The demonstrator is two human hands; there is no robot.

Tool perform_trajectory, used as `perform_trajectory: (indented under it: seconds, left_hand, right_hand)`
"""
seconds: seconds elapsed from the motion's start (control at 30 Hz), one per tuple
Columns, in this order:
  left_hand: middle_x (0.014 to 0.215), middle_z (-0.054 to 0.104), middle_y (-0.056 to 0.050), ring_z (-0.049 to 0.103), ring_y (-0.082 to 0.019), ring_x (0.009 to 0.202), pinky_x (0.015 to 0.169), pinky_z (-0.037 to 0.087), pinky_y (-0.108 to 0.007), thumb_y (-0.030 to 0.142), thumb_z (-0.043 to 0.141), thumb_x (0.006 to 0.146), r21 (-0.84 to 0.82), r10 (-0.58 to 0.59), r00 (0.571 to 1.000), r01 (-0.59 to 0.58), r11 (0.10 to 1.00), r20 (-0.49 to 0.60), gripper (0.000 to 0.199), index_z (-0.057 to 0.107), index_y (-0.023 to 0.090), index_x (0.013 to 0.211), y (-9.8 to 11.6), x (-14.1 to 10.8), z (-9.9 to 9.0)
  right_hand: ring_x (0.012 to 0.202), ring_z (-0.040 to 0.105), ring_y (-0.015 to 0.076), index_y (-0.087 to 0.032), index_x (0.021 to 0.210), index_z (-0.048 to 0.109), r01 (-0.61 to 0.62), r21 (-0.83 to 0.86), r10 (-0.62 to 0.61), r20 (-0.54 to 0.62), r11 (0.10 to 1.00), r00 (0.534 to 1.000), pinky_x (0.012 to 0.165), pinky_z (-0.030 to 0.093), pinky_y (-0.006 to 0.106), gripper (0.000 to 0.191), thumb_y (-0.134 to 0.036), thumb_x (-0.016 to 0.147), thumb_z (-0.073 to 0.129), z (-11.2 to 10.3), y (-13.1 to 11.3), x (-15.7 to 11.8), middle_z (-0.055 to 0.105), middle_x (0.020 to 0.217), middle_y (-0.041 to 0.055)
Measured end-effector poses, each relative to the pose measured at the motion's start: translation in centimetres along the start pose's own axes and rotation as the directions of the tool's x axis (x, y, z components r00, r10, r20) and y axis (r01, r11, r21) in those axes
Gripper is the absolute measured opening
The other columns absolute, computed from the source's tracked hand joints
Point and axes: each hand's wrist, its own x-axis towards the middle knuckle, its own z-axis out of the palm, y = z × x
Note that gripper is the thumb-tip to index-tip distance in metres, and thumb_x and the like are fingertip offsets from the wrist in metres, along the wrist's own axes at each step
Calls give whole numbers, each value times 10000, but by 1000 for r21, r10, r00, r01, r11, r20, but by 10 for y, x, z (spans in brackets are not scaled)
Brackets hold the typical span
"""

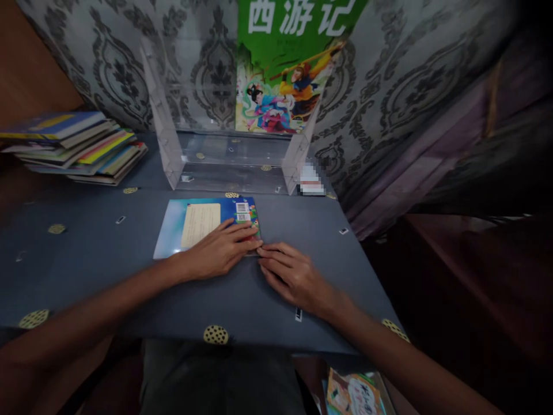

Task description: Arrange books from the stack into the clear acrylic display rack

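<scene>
A blue book [170, 222] with a cream text panel and printed codes lies flat on the table in front of me. My left hand [222, 248] rests across its lower right part, palm down with the fingers stretched out. At the book's lower right corner, the fingertips of my right hand [289, 274] are drawn together and touch the edge; the thumb is mostly hidden. Behind the book stands a clear plastic rack [233, 181], with a green picture book [280, 75] upright on its right side.
On the left is an uneven stack of books [82, 147]. A pixelated white item [311, 180] sits by the rack's right side. The table [164, 311] has a grey patterned cover, its right edge running down past my right arm. Below the front edge lies another book [356, 395].
</scene>
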Motion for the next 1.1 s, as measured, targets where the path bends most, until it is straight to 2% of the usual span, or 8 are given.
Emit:
perform_trajectory:
  seconds: [0.13, 0.23, 0.37, 0.5, 0.6, 0.7, 0.87, 1.1]
  left_hand:
    - [1608, 411, -76, 338, -220, 1506, 1230, 291, -479, 325, 383, 1058, 31, -44, 999, 44, 999, 25, 449, 445, 239, 1494, 4, -13, 1]
    - [1608, 413, -59, 325, -193, 1511, 1250, 271, -452, 427, 368, 1057, -9, -119, 993, 119, 993, 17, 496, 404, 248, 1518, -5, -32, -5]
    - [1556, 486, -95, 398, -200, 1471, 1237, 297, -452, 466, 264, 1064, -81, -318, 945, 312, 947, -74, 530, 466, 203, 1478, -49, -66, -20]
    - [1535, 504, -134, 442, -270, 1442, 1213, 325, -514, 536, 267, 1033, -117, -533, 832, 520, 846, -157, 613, 501, 163, 1460, -102, -99, -30]
    - [1519, 523, -133, 465, -282, 1426, 1205, 341, -512, 564, 299, 1017, -183, -524, 839, 497, 848, -150, 633, 538, 155, 1437, -118, -115, -34]
    - [1497, 550, -107, 446, -267, 1443, 1206, 341, -517, 518, 349, 1017, -210, -486, 862, 453, 866, -145, 566, 559, 188, 1425, -110, -127, -36]
    - [1451, 598, -63, 469, -230, 1428, 1201, 344, -542, 347, 370, 1025, -219, -440, 884, 404, 888, -155, 426, 616, 255, 1361, -79, -151, -39]
    - [1368, 660, -35, 532, -231, 1376, 1179, 371, -563, 248, 402, 1000, -180, -415, 897, 388, 904, -152, 394, 669, 292, 1287, -40, -180, -43]
  right_hand:
    - [955, 710, 238, -148, 929, 717, -3, 6, 3, -20, 1000, 1000, 824, 647, 404, 185, -112, 964, 539, 2, 0, 0, 778, 979, 113]
    - [955, 712, 240, -135, 940, 715, 7, 15, -7, -21, 1000, 1000, 832, 647, 403, 162, -111, 957, 555, 4, 1, 0, 778, 988, 127]
    - [964, 715, 236, -141, 963, 717, 7, 23, -6, -19, 1000, 1000, 837, 646, 395, 161, -116, 960, 558, 4, 2, 0, 781, 993, 120]
    - [959, 718, 235, -151, 965, 720, 0, 26, 0, -15, 1000, 1000, 816, 649, 391, 175, -115, 965, 549, 3, 2, 1, 783, 982, 112]
    - [961, 719, 229, -166, 979, 721, -6, 30, 6, -4, 1000, 1000, 818, 645, 385, 171, -112, 962, 559, 4, 3, 0, 784, 991, 104]
    - [985, 716, 235, -161, 995, 718, -11, 41, 10, 4, 999, 1000, 831, 641, 388, 159, -108, 955, 574, 6, 4, -3, 783, 1010, 110]
    - [978, 720, 246, -180, 1009, 717, -21, 54, 20, 22, 998, 1000, 832, 641, 412, 159, -111, 949, 588, 7, 5, -4, 784, 1002, 95]
    - [974, 722, 248, -194, 1020, 731, -39, 80, 37, 24, 996, 999, 850, 637, 426, 182, -108, 937, 594, 7, 4, -3, 786, 1016, 92]
